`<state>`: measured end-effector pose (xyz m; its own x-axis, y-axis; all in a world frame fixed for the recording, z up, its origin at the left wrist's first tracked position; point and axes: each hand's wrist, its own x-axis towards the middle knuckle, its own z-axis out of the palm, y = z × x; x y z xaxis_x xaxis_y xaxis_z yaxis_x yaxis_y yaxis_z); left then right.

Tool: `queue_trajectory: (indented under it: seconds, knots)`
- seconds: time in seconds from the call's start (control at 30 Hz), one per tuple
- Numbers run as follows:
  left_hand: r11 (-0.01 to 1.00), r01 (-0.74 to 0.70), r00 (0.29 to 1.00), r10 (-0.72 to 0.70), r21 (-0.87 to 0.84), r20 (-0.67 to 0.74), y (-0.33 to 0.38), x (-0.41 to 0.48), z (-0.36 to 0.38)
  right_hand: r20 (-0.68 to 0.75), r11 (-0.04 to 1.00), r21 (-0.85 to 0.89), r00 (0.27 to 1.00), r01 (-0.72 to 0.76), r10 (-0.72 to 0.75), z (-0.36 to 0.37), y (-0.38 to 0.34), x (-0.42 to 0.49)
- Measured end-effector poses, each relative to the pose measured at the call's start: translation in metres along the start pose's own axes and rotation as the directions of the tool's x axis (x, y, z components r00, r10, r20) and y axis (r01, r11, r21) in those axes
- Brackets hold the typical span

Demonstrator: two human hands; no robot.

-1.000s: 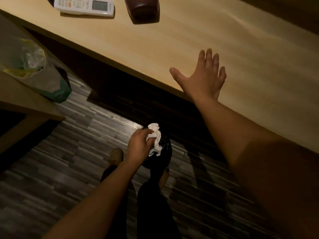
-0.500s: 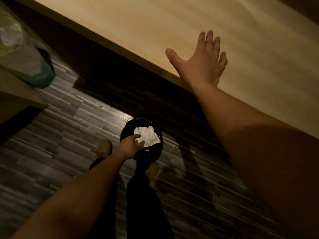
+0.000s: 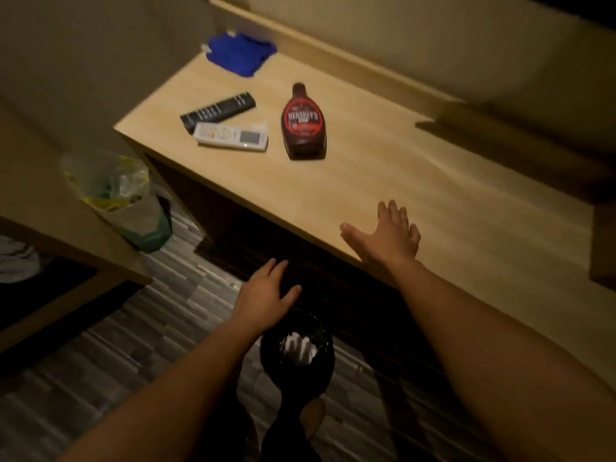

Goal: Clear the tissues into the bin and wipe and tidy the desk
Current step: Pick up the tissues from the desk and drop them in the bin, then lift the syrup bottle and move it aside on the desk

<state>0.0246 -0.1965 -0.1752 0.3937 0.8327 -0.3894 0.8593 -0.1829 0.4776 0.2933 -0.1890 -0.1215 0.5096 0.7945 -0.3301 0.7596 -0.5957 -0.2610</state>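
Observation:
A small black bin (image 3: 320, 368) stands on the floor below the desk edge, with white tissue (image 3: 298, 348) lying inside it. My left hand (image 3: 265, 295) hovers just above and left of the bin, fingers spread and empty. My right hand (image 3: 386, 238) rests flat on the front edge of the light wooden desk (image 3: 416, 181), fingers apart. A blue cloth (image 3: 240, 55) lies crumpled at the desk's far left corner.
On the desk lie a black remote (image 3: 218, 111), a white remote (image 3: 231, 136) and a brown syrup bottle (image 3: 303, 123). A larger lined bin with rubbish (image 3: 123, 198) stands left of the desk beside a lower wooden shelf (image 3: 66, 235). My legs and feet are below the black bin.
My left hand let go of the tissue, which now lies in the black bin, and lifted up open. The view tilted up to show the desk's far items.

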Motion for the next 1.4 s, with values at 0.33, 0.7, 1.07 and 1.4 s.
queue_trajectory:
  seconds: [0.33, 0.7, 1.07, 1.4]
  knots:
    - [0.961, -0.011, 0.992, 0.045, 0.275, -0.116, 0.088, 0.019, -0.182, 0.074, 0.977, -0.142, 0.986, 0.161, -0.152, -0.117, -0.051, -0.032]
    - [0.946, -0.076, 0.991, 0.107, 0.314, -0.083, 0.112, 0.076, -0.266, -0.031, 0.970, -0.182, 0.985, 0.164, -0.172, -0.194, -0.107, 0.007]
    - [0.938, -0.159, 0.986, 0.164, 0.308, 0.011, 0.058, 0.235, -0.280, 0.084, 0.993, -0.104, 0.995, 0.058, -0.049, -0.169, -0.179, 0.135]
    - [0.932, -0.241, 0.968, 0.210, 0.270, 0.138, 0.046, 0.323, -0.281, 0.226, 0.999, 0.028, 0.974, -0.026, 0.019, -0.143, -0.227, 0.224]
